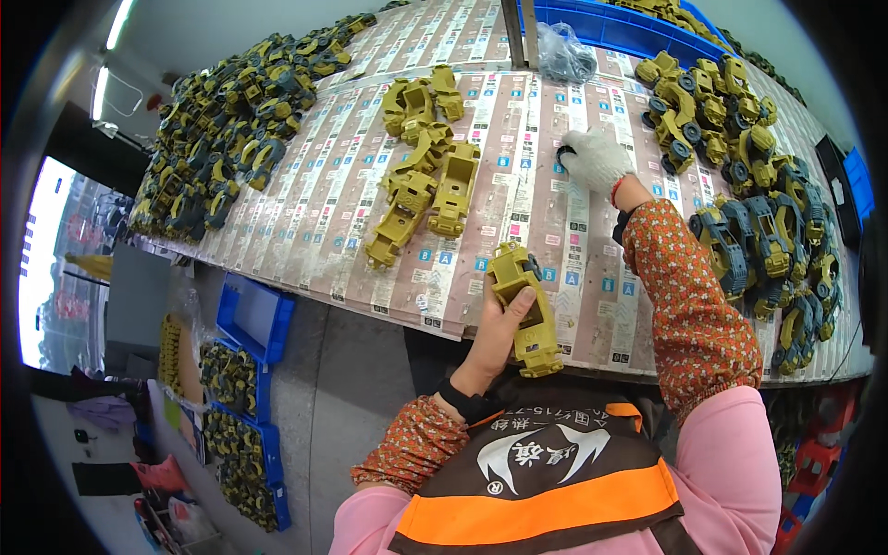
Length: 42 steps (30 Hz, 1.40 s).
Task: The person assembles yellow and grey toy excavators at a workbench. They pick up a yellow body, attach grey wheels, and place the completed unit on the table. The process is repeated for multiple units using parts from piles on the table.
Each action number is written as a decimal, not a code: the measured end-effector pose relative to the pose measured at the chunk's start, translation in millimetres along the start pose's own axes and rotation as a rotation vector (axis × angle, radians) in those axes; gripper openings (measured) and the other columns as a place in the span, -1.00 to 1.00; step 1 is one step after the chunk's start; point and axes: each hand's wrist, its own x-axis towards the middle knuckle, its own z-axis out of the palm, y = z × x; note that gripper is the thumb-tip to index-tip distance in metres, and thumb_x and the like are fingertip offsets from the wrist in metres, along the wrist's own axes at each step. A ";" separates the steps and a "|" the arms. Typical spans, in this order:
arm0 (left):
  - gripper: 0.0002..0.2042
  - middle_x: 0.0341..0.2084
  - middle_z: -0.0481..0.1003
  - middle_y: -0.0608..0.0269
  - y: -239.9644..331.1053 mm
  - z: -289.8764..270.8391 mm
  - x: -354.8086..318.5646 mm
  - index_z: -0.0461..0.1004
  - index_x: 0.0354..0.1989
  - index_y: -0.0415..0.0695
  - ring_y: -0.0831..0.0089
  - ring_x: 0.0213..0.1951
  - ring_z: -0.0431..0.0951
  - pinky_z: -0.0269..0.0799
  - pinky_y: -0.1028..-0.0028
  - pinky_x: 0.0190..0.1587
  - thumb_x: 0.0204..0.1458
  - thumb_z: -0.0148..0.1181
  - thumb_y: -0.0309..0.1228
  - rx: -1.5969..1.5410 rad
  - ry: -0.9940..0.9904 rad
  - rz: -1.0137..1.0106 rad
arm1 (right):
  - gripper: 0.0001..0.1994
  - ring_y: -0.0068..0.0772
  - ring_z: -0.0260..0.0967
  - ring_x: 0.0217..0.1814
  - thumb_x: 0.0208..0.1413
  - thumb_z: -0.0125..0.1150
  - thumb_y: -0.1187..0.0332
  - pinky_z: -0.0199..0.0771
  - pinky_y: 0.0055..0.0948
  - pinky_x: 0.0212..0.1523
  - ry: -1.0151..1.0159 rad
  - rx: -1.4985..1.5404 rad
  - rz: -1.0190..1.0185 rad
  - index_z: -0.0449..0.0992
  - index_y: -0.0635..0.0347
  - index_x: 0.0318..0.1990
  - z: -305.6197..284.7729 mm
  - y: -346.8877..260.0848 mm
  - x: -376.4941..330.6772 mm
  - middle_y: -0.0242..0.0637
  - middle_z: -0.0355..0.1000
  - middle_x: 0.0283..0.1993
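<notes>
My bare left hand [498, 335] grips an olive-yellow plastic toy truck body [538, 344] at the table's near edge, thumb across its top. A dark grey part shows at the far end of that body. Farther out and to the right, my right hand [599, 159], in a white knit glove, is closed at the fingertips around a small black piece [561, 155]; it looks rounded, but I cannot make out its kind. Several more yellow truck bodies [453, 190] lie in a loose group left of my hands.
A big heap of yellow and grey toy vehicles [245, 116] covers the table's left side. More vehicles [763, 231] are piled at the right. A clear plastic bag [566, 55] lies by a metal post [514, 32] and a blue crate [592, 28]. Blue crates [254, 319] stand on the floor, left.
</notes>
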 end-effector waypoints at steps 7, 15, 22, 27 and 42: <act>-0.43 0.05 0.47 0.25 -2.1 -3.4 0.0 0.14 0.36 -0.07 0.45 0.06 0.55 0.58 0.36 0.11 0.31 0.35 -0.42 -0.034 0.038 0.004 | -0.75 0.17 0.62 0.01 0.19 0.28 0.27 0.59 0.03 0.00 0.023 0.101 -0.186 0.60 0.21 -0.08 7.9 -11.4 -46.4 0.08 0.64 -0.08; -0.41 0.03 0.45 0.29 0.8 14.6 -7.8 0.14 0.38 -0.04 0.50 0.00 0.54 0.58 0.41 0.07 0.29 0.36 -0.49 -0.087 0.118 0.087 | -0.73 0.02 0.65 -0.07 0.26 0.25 0.40 0.62 -0.16 0.02 -0.182 0.733 -0.158 0.60 0.24 0.07 -27.2 -44.7 -221.5 0.05 0.63 -0.13; -0.44 0.03 0.45 0.33 0.4 17.2 -9.6 0.20 0.37 -0.02 0.52 -0.01 0.54 0.58 0.42 0.05 0.29 0.37 -0.50 -0.062 0.143 0.123 | -0.69 0.07 0.66 -0.01 0.28 0.24 0.47 0.63 -0.17 0.00 -0.107 0.872 0.041 0.54 0.25 0.15 -8.2 -65.4 -270.4 0.05 0.62 -0.07; -0.41 0.07 0.45 0.31 -6.0 16.3 -7.1 0.18 0.40 -0.04 0.52 0.02 0.53 0.55 0.44 0.08 0.29 0.37 -0.50 -0.035 0.162 0.207 | -0.63 -0.08 0.65 0.02 0.27 0.26 0.51 0.61 -0.25 0.06 -0.121 0.831 0.037 0.53 0.28 0.23 -11.6 -73.0 -275.7 -0.01 0.62 -0.01; -0.36 0.05 0.43 0.29 -5.5 23.0 -10.2 0.14 0.43 -0.09 0.50 0.00 0.52 0.54 0.44 0.08 0.29 0.40 -0.40 -0.016 0.225 0.250 | -0.57 0.19 0.62 -0.01 0.25 0.14 0.55 0.60 -0.06 0.00 -0.062 0.783 -0.018 0.45 0.29 0.28 -6.4 -77.6 -282.2 0.15 0.60 -0.04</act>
